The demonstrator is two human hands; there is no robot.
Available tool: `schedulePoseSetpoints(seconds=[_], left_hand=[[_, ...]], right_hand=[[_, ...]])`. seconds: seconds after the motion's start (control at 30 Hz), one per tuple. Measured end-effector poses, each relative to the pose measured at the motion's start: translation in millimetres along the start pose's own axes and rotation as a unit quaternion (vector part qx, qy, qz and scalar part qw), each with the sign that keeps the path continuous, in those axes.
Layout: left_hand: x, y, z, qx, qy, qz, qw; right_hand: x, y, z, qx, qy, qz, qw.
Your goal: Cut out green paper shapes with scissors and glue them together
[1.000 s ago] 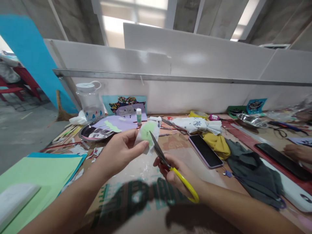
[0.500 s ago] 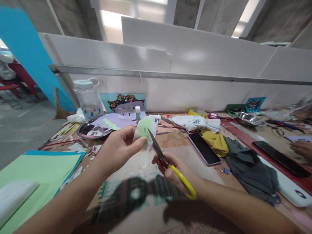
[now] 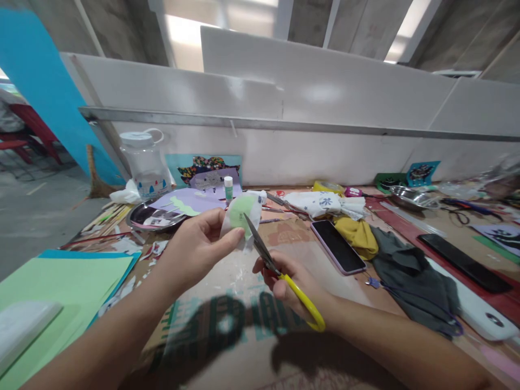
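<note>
Above the cardboard-covered worktop, in the head view, the person's two hands are together near the middle. The left hand makes a narrow pinch, thumb in front, on one piece of green-and-white paper; probably it takes the paper by the side so that most of the green part can be seen. The right hand is closed around one pair of yellow-handled scissors, and the blades point up and to the left, perhaps because this angle brings them to the free side of the paper. The tip overlaps the paper, but whether they touch, one cannot tell. How the fingers sit in the handle loops is also partly hidden. Behind the paper stands one glue stick, upright, maybe so that it is easy to take. Two metal dishes are seen: the left dish, with purple paper on it, and the right dish. One clear bottle stands behind the left one. To the right lie one purple-edged smartphone, one yellow cloth and one dark grey cloth. At the left, one white block rests on green sheets, whose number is not clear, possibly as a weight.
</note>
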State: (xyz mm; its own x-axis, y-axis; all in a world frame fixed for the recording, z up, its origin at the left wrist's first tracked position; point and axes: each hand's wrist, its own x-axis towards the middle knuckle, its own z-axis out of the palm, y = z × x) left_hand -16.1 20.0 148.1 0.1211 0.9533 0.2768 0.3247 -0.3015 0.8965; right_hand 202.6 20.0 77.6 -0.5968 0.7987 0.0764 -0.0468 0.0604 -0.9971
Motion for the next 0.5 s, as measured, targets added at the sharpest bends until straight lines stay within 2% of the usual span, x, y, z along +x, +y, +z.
schedulePoseSetpoints(seconds=[0.5], left_hand=[[0.8, -2.8, -4.1, 0.015, -0.011, -0.013, 1.000]], right_hand=[[2.2, 1.0, -0.8, 0.005, -0.002, 0.009, 1.000]])
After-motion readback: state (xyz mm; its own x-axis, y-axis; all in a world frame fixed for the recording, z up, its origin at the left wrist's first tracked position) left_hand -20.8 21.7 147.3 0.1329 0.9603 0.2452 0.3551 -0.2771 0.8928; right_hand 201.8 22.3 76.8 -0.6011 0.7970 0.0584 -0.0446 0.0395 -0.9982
